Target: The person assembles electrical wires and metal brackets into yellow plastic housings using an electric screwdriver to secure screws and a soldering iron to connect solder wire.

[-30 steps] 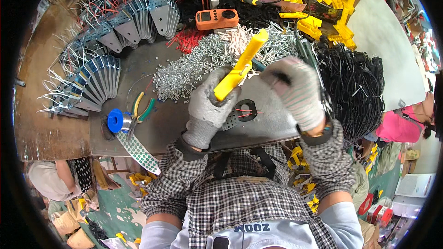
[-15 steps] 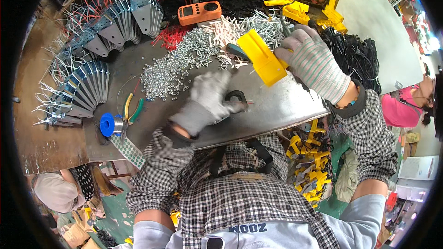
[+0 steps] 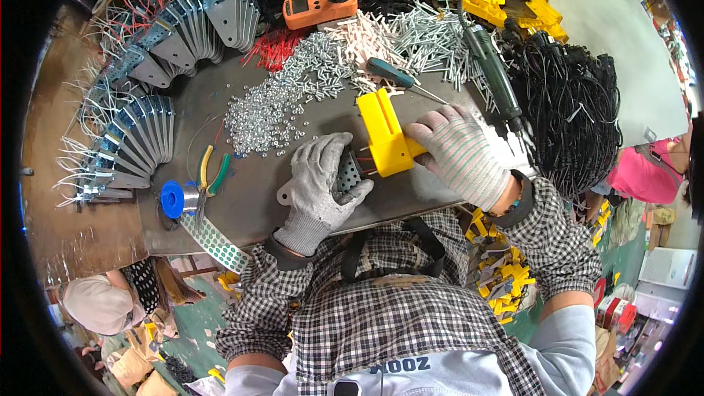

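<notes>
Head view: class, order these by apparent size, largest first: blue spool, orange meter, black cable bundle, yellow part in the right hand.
1. Black cable bundle
2. Held yellow part and orange meter: too alike to rank
3. Blue spool

Yellow is shown by the casing (image 3: pixel 386 133), green stripes by the right glove (image 3: pixel 468 152), blue by the spool (image 3: pixel 171 199) at nine o'clock.
</notes>
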{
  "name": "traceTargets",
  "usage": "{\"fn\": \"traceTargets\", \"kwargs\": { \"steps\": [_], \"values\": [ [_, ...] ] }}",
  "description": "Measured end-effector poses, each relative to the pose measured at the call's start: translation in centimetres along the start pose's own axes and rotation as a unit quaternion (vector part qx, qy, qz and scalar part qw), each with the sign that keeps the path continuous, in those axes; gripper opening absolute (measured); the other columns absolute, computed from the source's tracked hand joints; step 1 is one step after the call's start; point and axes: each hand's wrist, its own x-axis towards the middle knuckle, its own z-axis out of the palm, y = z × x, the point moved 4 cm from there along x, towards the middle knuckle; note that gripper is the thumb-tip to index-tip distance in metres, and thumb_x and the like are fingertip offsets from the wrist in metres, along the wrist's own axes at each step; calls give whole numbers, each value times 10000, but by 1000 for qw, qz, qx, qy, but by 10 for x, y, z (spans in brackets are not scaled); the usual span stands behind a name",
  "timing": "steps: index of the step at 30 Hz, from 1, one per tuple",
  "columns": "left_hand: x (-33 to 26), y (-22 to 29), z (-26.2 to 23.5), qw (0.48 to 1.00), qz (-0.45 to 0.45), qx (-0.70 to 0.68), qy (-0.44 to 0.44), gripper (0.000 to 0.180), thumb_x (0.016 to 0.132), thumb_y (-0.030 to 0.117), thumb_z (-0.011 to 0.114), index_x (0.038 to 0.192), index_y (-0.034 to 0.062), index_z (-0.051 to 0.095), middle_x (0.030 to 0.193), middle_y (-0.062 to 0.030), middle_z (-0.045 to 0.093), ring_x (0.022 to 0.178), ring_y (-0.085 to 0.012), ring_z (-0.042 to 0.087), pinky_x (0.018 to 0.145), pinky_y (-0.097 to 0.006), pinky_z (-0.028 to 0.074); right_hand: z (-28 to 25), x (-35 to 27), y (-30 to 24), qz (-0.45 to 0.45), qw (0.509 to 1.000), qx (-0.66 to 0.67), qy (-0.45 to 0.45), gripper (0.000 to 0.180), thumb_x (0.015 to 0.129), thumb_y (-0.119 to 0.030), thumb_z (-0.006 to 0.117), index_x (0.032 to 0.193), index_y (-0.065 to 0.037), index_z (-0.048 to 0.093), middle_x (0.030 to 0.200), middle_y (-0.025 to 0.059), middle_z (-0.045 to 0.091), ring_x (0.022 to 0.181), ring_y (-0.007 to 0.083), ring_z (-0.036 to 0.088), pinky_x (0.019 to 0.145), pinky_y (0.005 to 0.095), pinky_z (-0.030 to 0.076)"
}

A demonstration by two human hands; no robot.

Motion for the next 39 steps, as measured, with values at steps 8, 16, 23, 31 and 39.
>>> {"fn": "traceTargets", "kwargs": {
  "steps": [8, 16, 23, 31, 39],
  "values": [
    [-8, -5, 3, 1000, -5, 2, -23, 691, 693, 339, 816, 1257, 61, 529, 1231, -141, 567, 1139, -352, 529, 993, -455, 420, 19, 11, -4, -26, 992, 53, -107, 453, 748, -209, 715, 1168, -88, 594, 1041, 95, 573, 1040, 297, 545, 971, 430, 404],
    [-10, -2, 4, 999, 5, -33, -19, 679, 721, 347, 804, 1265, 51, 527, 1234, -147, 568, 1131, -343, 545, 988, -444, 424, 16, 10, -1, -42, 991, 59, -117, 525, 749, -210, 727, 1238, -83, 582, 1092, 99, 569, 1099, 302, 530, 977, 440, 411],
    [-13, -6, 9, 1000, 5, -22, -20, 697, 732, 403, 786, 1268, 42, 523, 1251, -152, 560, 1158, -344, 534, 1002, -445, 416, 15, 15, -4, -37, 983, 76, -164, 499, 750, -186, 722, 1220, -76, 596, 1113, 105, 578, 1103, 311, 540, 970, 418, 426],
    [-14, -9, 11, 999, 24, -22, -19, 720, 750, 454, 767, 1280, 36, 517, 1262, -160, 545, 1171, -346, 520, 1009, -460, 409, 23, 10, 14, -9, 948, 304, -90, 454, 753, -187, 735, 1179, -62, 642, 1105, 117, 624, 1000, 334, 606, 870, 406, 498],
    [-13, -10, 9, 998, 23, -29, -54, 742, 729, 469, 778, 1265, 22, 526, 1249, -176, 546, 1148, -351, 535, 999, -462, 419, 6, 9, 4, -46, 968, 237, -71, 363, 767, -186, 721, 1108, -73, 663, 1070, 108, 632, 975, 319, 618, 850, 396, 504]
  ]
}}
